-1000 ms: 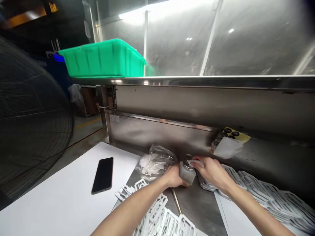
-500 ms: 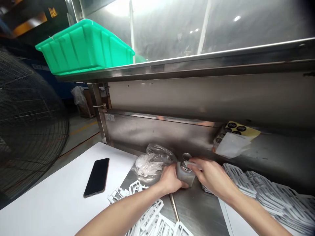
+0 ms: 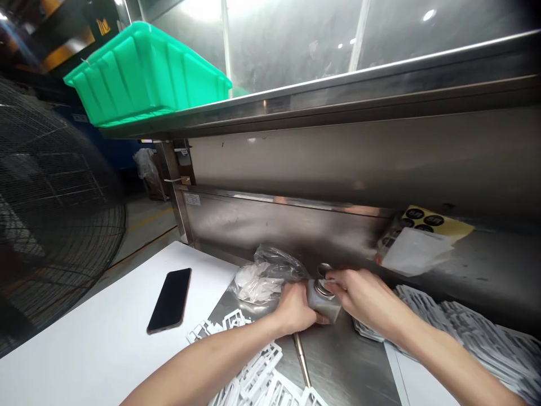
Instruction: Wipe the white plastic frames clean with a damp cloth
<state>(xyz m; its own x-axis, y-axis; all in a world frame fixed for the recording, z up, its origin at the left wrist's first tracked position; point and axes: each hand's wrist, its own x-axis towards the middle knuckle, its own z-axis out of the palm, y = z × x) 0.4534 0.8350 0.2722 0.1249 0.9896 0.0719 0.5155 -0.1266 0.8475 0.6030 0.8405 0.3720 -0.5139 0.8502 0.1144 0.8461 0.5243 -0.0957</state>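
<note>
A translucent square bottle (image 3: 327,307) with a round metal top stands on the steel bench, its small round lid (image 3: 324,269) flipped up. My left hand (image 3: 296,309) is wrapped around the bottle's left side. Over the metal top, my right hand (image 3: 353,287) has its fingers pinched together on a small whitish piece, possibly cloth, mostly hidden by the fingers. A brass-coloured rod-like tool (image 3: 301,359) lies just below my left hand. Left of that hand is a clear plastic bag (image 3: 260,282) with crumpled white material in it.
White plastic frames (image 3: 253,372) lie heaped in front, and more frames (image 3: 473,332) are stacked at right. A phone (image 3: 170,300) rests on white sheeting (image 3: 105,338). Stickers (image 3: 439,221) lie at the back. Above, a green bin (image 3: 147,79) sits on the shelf; a large fan (image 3: 59,208) stands left.
The view has shifted slightly, and the right-hand stickers and frames appear farther right. Both hands stay at the bottle; less of the whitish piece shows at my right fingers.
</note>
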